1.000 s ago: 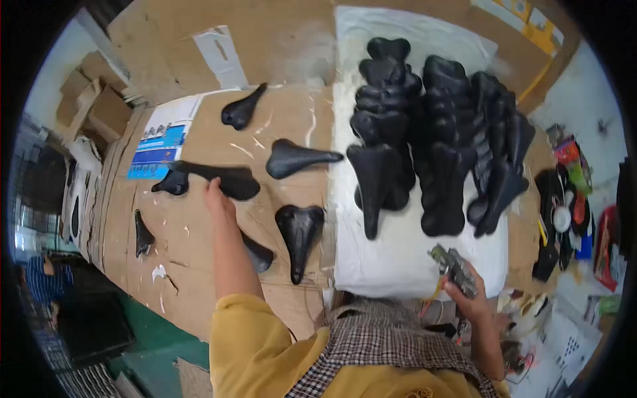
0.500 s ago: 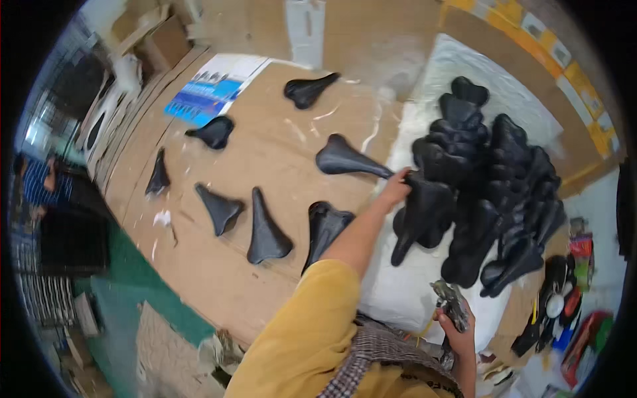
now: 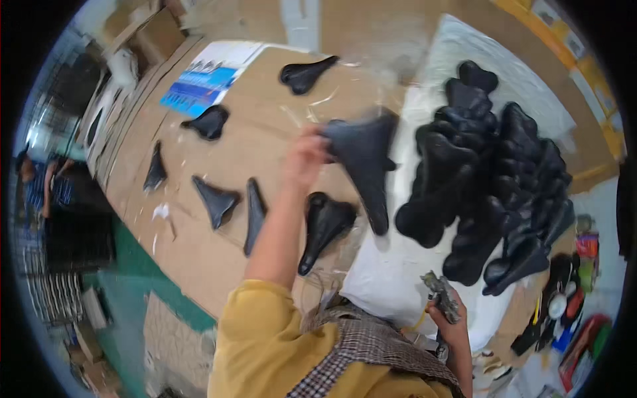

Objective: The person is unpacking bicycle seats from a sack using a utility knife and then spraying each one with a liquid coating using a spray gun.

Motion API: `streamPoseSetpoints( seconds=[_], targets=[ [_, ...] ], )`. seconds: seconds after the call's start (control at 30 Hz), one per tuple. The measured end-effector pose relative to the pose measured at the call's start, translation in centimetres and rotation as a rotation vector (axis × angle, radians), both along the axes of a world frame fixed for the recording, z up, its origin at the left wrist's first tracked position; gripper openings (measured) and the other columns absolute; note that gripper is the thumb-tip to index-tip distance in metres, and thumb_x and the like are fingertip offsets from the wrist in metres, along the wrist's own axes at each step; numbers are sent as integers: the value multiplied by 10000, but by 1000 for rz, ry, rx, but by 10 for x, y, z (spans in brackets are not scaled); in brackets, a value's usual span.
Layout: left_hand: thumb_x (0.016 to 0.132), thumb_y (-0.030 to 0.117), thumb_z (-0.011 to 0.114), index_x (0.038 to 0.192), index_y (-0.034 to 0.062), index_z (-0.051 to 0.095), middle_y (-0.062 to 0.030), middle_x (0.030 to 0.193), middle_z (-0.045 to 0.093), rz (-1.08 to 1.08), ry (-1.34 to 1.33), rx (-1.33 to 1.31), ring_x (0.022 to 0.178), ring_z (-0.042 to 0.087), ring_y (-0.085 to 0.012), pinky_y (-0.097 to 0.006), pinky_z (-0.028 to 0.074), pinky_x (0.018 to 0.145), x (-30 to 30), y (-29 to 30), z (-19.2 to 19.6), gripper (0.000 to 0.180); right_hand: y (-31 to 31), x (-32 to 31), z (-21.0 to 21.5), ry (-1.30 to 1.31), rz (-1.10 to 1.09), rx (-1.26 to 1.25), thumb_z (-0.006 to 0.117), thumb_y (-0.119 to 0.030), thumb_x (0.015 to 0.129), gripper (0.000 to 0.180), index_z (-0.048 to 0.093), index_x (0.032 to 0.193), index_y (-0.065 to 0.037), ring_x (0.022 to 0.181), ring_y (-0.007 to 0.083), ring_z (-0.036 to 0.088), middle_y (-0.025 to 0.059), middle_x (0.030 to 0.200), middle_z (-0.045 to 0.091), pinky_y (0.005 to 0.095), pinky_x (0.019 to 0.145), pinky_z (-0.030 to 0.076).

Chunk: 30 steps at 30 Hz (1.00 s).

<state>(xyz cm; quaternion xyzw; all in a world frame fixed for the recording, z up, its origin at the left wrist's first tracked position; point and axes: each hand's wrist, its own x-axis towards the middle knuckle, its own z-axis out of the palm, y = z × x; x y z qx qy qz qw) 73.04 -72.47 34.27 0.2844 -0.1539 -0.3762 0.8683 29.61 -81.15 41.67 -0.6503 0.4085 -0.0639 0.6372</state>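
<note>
A black bicycle saddle (image 3: pixel 361 152), smeared by motion, hangs by its wide end from my left hand (image 3: pixel 309 159) over the table. It covers most of another saddle lying behind it. My right hand (image 3: pixel 451 318) grips a worn metallic hand tool (image 3: pixel 440 296) with a yellow hose or cord by it; its exact kind I cannot make out. Heaped saddles (image 3: pixel 444 159) lie on the white sheet to the right. Close to my left forearm are a saddle (image 3: pixel 325 225) and a partly hidden one (image 3: pixel 253 212).
Several more saddles, one of them at the far side (image 3: pixel 306 75), are spread over the cardboard-covered table (image 3: pixel 199 265). A blue and white printed sheet (image 3: pixel 202 86) lies far left. Colourful tools (image 3: pixel 564 305) sit at the right. A person (image 3: pixel 50 182) is beyond the table's left.
My left hand has lifted a saddle off the right-hand heap and carried it left, turning it. My right hand still holds the tool in about the same place.
</note>
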Motion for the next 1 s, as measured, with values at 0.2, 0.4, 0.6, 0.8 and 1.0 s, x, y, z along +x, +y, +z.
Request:
streamPoseSetpoints(
  seconds=[0.2, 0.4, 0.6, 0.8, 1.0],
  targets=[
    [851, 148, 483, 1114, 81, 480, -114, 1053, 531, 519, 463, 576, 825, 569, -256, -355, 493, 685, 98, 28, -140, 271, 2, -10, -2, -39, -43, -13, 656, -28, 756, 563, 403, 1258, 1, 818, 105, 532, 35, 875, 575, 254, 747, 440],
    [813, 52, 500, 989, 73, 465, -83, 820, 546, 185, 313, 995, 596, 557, -194, -277, 441, 463, 40, -45, -165, 181, 8, -21, -4, 101, -111, -66, 668, -40, 740, 580, 403, 1255, -1, 818, 115, 545, 33, 882, 583, 269, 754, 446],
    [764, 52, 624, 745, 28, 534, -31, 584, 500, 294, -145, 992, 504, 485, -137, -281, 361, 440, 54, -37, -114, 96, 7, -7, -4, 110, -83, -98, 655, -44, 753, 544, 418, 1240, 4, 799, 112, 536, 32, 864, 577, 260, 738, 443],
    [746, 9, 590, 851, 25, 502, -37, 718, 533, 903, -95, 597, 581, 493, -121, -244, 419, 506, 112, 50, -56, 138, 6, 16, 9, 37, 1, -89, 629, -44, 775, 516, 416, 1243, -2, 799, 106, 527, 31, 859, 566, 253, 729, 439],
    [684, 286, 669, 926, 10, 567, -219, 911, 612, 57, -694, 1638, 886, 592, -338, -401, 466, 760, -19, 65, -157, 381, 11, 17, -1, 35, 7, -69, 643, -47, 759, 542, 409, 1245, 5, 779, 92, 528, 32, 846, 572, 245, 710, 442]
  ],
)
